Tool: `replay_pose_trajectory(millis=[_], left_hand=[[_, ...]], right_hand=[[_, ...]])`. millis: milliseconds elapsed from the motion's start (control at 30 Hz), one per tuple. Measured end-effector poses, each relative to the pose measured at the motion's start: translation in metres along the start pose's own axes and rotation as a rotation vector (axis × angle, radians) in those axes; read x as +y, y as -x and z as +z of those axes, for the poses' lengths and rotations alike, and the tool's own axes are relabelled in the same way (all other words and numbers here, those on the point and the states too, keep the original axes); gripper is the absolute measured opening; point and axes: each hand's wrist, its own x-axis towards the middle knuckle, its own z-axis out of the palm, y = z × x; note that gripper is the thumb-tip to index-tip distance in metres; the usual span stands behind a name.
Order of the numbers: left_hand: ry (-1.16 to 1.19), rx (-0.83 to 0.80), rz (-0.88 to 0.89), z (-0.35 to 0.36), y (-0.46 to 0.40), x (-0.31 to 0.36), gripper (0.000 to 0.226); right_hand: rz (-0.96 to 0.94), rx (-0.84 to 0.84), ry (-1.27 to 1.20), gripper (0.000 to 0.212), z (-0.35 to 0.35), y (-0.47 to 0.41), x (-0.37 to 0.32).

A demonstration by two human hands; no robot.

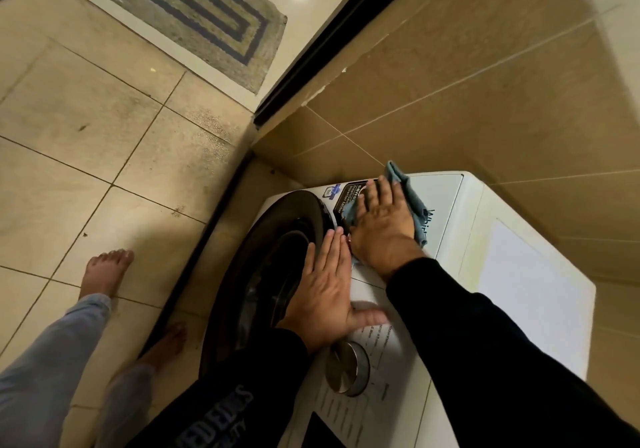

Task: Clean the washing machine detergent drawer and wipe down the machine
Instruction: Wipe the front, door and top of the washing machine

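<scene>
Beige floor tiles [86, 156] with thin dark grout lines fill the left, matte and speckled with grime near the black threshold strip [332, 49]. Glossy tan wall tiles [485, 83] rise on the right. Wedged in the corner stands the white front-loading washing machine [519, 291], smooth plastic with rounded edges; part of a brand name shows beside the cloth but cannot be read whole. Its round dark door [263, 257] is glassy. A shaggy grey doormat [194, 14] carries nested blue rectangles. A black sticker [349, 194] reads "Inverter Motor". The brushed-metal dial [348, 371] is round. The right hand [381, 229], fingers flat and spread, presses a soft blue-grey cloth [412, 205] on the machine's front panel. The left hand [329, 291] lies flat and wide at the door's edge, holding nothing.
</scene>
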Motion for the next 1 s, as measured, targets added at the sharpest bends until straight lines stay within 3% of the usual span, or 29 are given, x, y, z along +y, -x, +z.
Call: replay_pose_trajectory(millis=[500, 733, 1000], left_hand=[[0.350, -0.004, -0.057, -0.003, -0.001, -0.004, 0.138], [0.295, -0.022, -0.078, -0.009, -0.001, 0.001, 0.146], [0.263, -0.064, -0.073, -0.011, -0.001, 0.001, 0.144]], right_hand=[[-0.205, -0.042, -0.156, 0.062, 0.011, 0.057, -0.022], [-0.413, -0.005, -0.243, 0.042, 0.014, 0.072, 0.000], [-0.359, -0.013, -0.212, 0.036, 0.000, 0.083, 0.051]])
